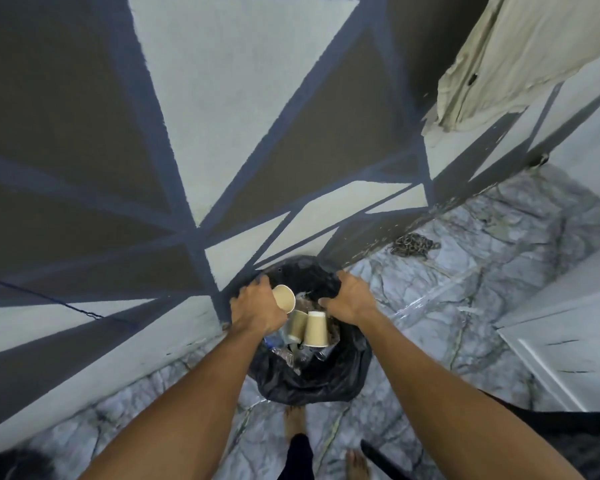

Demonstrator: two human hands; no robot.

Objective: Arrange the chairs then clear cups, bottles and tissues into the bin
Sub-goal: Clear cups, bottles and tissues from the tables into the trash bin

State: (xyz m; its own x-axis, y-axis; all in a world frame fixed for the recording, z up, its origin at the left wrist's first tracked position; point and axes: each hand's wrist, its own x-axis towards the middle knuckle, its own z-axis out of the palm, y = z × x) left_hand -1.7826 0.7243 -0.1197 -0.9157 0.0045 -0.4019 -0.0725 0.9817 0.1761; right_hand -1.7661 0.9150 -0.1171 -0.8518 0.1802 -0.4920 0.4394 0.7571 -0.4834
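A bin lined with a black bag [312, 379] stands on the floor against the painted wall. My left hand [257, 306] is over its left rim and grips a tan paper cup [284, 297] tipped on its side, mouth toward me. Two more tan paper cups [315, 329] hang upside down in the bin's opening, just right of that hand. Clear plastic bottles [291, 355] lie among the rubbish inside. My right hand [349, 297] grips the far right edge of the black bag.
A wall painted with grey, brown and blue triangles runs behind the bin. The marble-patterned floor [465, 289] extends to the right, with a chain [413, 244] by the wall. A white door [568, 341] stands at right. Beige cloth [506, 57] hangs above. My bare feet [293, 420] are below the bin.
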